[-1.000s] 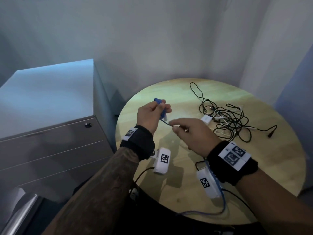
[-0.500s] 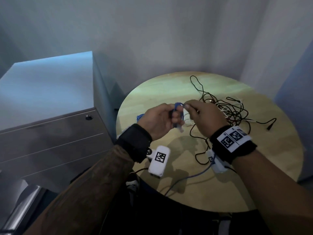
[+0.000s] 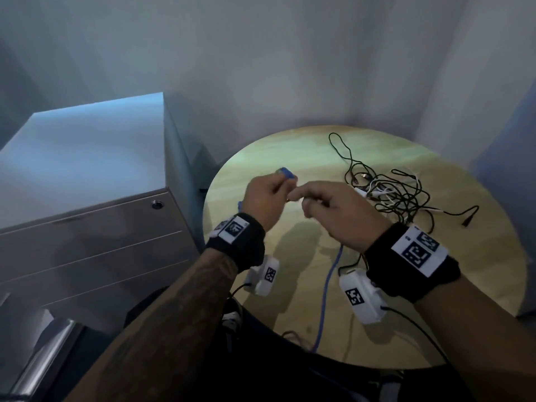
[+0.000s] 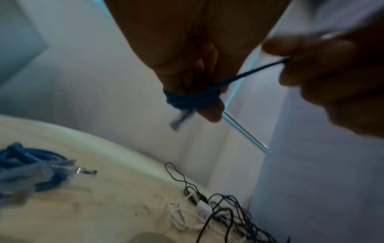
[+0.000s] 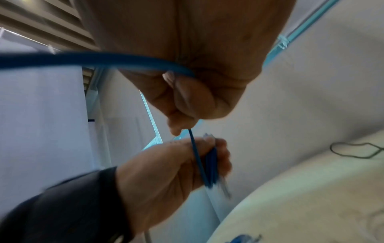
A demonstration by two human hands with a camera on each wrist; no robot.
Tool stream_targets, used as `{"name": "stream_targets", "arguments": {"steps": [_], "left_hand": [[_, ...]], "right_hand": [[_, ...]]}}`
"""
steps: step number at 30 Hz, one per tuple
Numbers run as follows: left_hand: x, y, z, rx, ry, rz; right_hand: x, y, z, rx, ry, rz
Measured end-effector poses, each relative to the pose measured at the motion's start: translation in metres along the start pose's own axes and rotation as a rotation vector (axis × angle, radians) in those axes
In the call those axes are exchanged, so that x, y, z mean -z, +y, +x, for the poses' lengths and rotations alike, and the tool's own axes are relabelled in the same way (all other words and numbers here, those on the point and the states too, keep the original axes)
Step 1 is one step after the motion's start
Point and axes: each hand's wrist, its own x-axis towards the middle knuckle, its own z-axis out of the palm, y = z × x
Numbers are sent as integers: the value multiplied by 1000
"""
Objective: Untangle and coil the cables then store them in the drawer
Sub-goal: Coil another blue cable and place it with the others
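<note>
Over the round wooden table [image 3: 435,329] my left hand [image 3: 268,195] holds a thin blue cable [image 4: 191,98] wound in several turns round its fingers. Its plug hangs just below the loops. My right hand [image 3: 327,207], close beside the left, pinches the free run of the same blue cable [image 5: 194,144], which leaves the hand and trails down over the table's near edge [image 3: 327,288]. A tangle of black and white cables [image 3: 394,195] lies on the table behind my right hand. The grey drawer cabinet [image 3: 87,242] stands to the left with its drawers shut.
A second coil of thicker blue cable [image 4: 22,166] with a clear plug lies on the table's left part. A black plug end [image 3: 470,217] reaches toward the right rim. Walls close in behind the table and cabinet.
My right hand swung from in front of the left hand, up against it, then back toward me, carrying the blue cable round the left fingers. The trailing cable shifted on the table.
</note>
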Motion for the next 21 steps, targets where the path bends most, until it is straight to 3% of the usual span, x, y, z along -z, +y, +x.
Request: {"name": "stream_targets", "arguments": {"steps": [1,3,6,10,13,16,18,21], "left_hand": [[-1,4,-4,-7,-91,53],[-3,10,-7,99,-234,-55],[-3,18,-6,232,-381,-214],[1,25,-10,372,-535,-643],[5,29,-8,454,-474,-1038],[13,21,1,436,-282,-1312],[18,12,8,406,-133,-1258],[21,2,13,380,44,-1076]], "right_hand": [[5,0,1,36,60,2],[12,9,5,82,162,-143],[24,31,12,29,290,-352],[19,49,13,7,248,-381],[2,51,11,8,161,-302],[-17,50,7,-107,-35,-243],[-26,46,3,-115,-106,-189],[-28,29,-1,-32,-94,-175]]}}
